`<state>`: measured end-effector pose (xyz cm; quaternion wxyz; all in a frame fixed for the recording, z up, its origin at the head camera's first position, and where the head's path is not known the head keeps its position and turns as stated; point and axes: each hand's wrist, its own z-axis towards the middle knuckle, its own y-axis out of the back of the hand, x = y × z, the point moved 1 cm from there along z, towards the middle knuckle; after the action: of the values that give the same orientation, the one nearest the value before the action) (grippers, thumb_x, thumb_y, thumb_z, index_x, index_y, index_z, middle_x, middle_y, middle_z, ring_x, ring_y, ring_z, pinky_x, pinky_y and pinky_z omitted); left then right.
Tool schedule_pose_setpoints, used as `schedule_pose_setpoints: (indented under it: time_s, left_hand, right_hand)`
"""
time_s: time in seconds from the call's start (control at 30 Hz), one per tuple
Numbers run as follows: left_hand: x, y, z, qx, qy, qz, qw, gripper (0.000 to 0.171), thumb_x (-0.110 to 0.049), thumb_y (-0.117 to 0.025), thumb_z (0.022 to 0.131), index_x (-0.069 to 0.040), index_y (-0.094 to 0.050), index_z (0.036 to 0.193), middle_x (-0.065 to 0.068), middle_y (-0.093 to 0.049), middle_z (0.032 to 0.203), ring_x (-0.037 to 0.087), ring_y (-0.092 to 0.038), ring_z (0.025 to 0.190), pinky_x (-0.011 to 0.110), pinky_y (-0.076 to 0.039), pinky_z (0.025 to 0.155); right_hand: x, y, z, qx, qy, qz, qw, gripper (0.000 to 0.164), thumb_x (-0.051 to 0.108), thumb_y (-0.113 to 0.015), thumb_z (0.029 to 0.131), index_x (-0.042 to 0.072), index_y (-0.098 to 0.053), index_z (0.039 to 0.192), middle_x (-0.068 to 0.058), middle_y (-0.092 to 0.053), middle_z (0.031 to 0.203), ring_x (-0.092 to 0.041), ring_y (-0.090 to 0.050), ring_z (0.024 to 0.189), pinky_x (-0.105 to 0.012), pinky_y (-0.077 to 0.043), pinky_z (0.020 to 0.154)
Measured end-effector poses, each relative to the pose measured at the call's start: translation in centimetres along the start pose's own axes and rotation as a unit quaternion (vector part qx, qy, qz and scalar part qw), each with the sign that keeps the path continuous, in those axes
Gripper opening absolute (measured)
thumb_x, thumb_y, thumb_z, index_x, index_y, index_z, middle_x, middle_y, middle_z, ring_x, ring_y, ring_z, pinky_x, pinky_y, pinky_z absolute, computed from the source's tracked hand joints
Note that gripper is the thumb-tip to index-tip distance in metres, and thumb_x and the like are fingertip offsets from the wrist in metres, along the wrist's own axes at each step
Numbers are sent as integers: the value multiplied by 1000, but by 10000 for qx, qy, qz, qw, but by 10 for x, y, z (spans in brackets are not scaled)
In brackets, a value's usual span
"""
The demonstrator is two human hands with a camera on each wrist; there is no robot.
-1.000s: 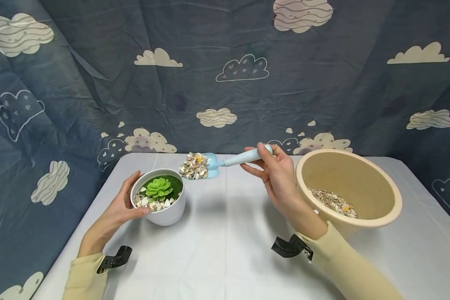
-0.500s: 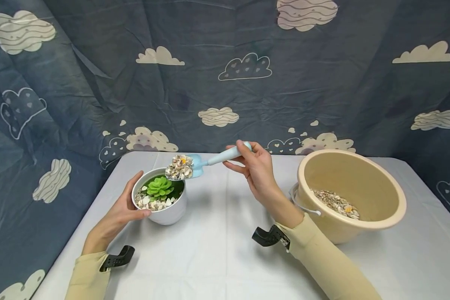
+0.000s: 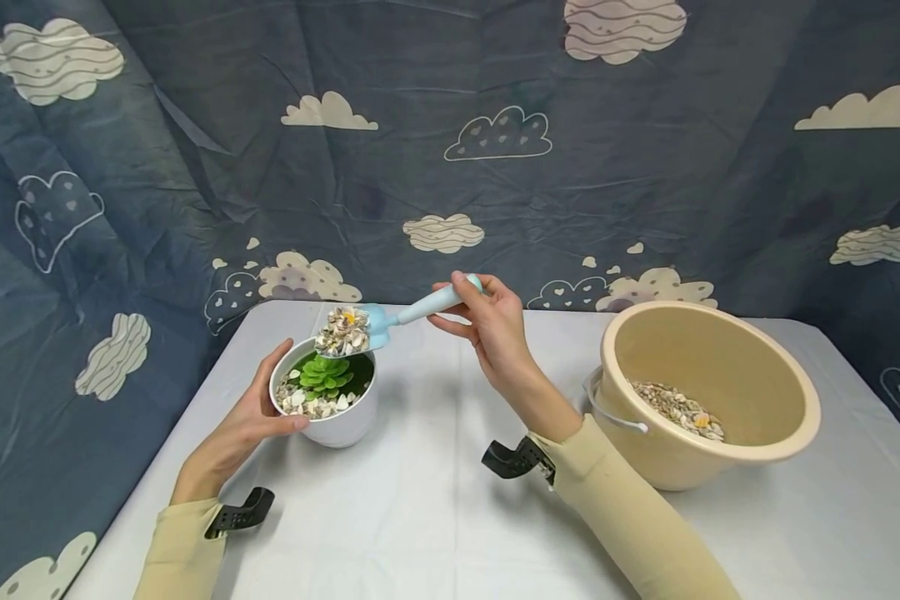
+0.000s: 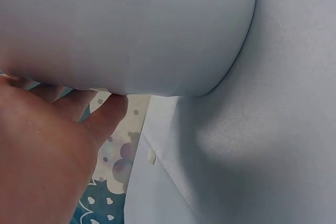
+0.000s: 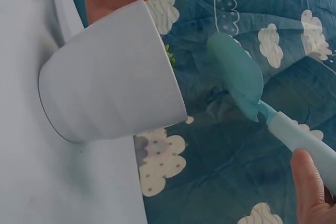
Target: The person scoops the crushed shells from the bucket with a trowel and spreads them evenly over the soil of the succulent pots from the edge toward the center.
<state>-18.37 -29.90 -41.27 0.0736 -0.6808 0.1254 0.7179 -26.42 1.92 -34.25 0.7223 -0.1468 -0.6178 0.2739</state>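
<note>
A white flower pot [image 3: 342, 431] stands on the table at the left, with a green succulent [image 3: 322, 380] and pale shell bits inside. My left hand [image 3: 242, 427] holds its left side, thumb at the front rim. My right hand [image 3: 501, 337] grips the handle of a light blue trowel [image 3: 429, 305]. Heaped on the blade is a load of small shells [image 3: 342, 333], over the back of the pot's mouth. In the right wrist view, the underside of the trowel blade [image 5: 236, 74] shows apart from the pot [image 5: 113, 77]. The left wrist view shows fingers [image 4: 107, 114] against the pot wall.
At the right stands a beige bucket [image 3: 772, 383] with a thin wire handle [image 3: 618, 421] hanging down. More shells [image 3: 678, 410] lie in its bottom. A white cloth [image 3: 420, 517] covers the table, and a dark cloud-print curtain [image 3: 390, 192] hangs behind.
My right hand has carried the loaded trowel leftward, away from the bucket, until the blade is over the pot. The left hand keeps its hold, and the pot stays in place.
</note>
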Motion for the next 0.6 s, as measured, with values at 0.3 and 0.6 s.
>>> schedule_pose_setpoints:
  time_s: [0.3, 0.6]
  left_hand:
    - [1, 1, 0, -11, -16, 6, 10000, 103, -2, -72, 83, -25, -6, 159, 14, -6, 158, 36, -13, 142, 19, -40, 96]
    - [1, 1, 1, -44, -7, -42, 10000, 101, -2, -72, 82, -21, -9, 158, 12, -11, 156, 31, -18, 140, 21, -41, 97]
  right_hand:
    - [-11, -9, 16, 94, -15, -158, 9998, 27, 17, -67, 95, -1, -53, 109, -18, -70, 102, -24, -71, 82, -45, -55, 79]
    - [-17, -19, 26, 260, -221, -577, 9978, 30, 19, -69, 94, -1, -53, 111, -18, -71, 103, -23, -71, 79, -43, -57, 75]
